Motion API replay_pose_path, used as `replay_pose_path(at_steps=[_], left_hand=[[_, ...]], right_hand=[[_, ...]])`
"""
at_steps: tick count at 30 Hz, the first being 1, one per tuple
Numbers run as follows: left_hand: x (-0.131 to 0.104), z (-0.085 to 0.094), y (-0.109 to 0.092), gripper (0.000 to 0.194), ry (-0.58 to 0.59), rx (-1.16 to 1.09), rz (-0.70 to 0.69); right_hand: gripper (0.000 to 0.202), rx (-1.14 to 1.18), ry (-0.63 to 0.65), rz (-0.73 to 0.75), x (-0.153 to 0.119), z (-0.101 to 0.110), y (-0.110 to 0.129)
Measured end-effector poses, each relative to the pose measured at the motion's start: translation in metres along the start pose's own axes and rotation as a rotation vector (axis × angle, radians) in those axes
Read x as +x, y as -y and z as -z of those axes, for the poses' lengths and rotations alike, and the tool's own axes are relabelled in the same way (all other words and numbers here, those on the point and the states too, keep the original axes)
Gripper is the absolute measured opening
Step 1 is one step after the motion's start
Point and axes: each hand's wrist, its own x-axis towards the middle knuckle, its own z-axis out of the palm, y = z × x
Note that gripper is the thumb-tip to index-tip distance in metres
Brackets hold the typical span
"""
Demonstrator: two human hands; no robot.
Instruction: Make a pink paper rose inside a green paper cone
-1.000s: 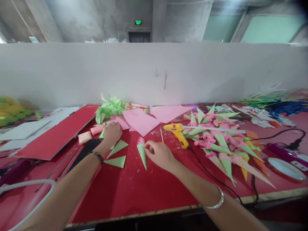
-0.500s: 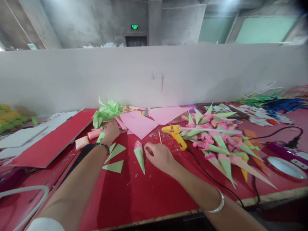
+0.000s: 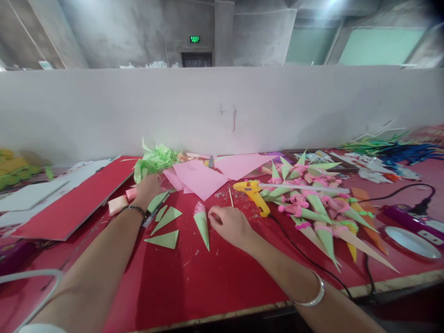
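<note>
My left hand [image 3: 148, 188] reaches to the pink rolls [image 3: 131, 193] in front of a heap of crumpled green tissue paper [image 3: 157, 159]; its fingers are hidden. Beside it lies a utility knife [image 3: 156, 208], partly over green paper. Several cut green paper pieces [image 3: 166, 239] lie closer to me. My right hand [image 3: 231, 225] rests on the red table, fingers loosely curled, nothing visible between them. Just left of its fingertips lies a green paper cone [image 3: 201, 226] with a pink top, pointing toward me.
A yellow glue gun [image 3: 255, 195] lies right of centre, its cord running to the front edge. Behind are pink paper sheets [image 3: 199, 178]. A pile of finished cones [image 3: 312, 199], a white dish [image 3: 412, 242] and a purple power strip [image 3: 414, 222] lie right; a red board [image 3: 79, 199] left.
My left hand has shifted slightly left and away from me, and the utility knife beside it now shows. My right hand and the cone have stayed in place.
</note>
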Motion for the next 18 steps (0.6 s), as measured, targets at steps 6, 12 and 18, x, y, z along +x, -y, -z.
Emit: replay_pose_path(at_steps=[6,12,18], left_hand=[[0.000,0.022,-0.016,0.021,-0.195,-0.185,0.089],[-0.069,0.021,-0.050,0.014,-0.079,-0.485,-0.115],[-0.134,0.009,-0.075,0.011,0.026,-0.803,-0.198]], right_hand=[[0.016,0.101,-0.030,-0.010,0.001,0.001,0.001],[0.028,0.727,-0.128,-0.032,0.002,-0.003,0.004],[0.041,1.244,0.050,0.002,-0.002,-0.010,0.015]])
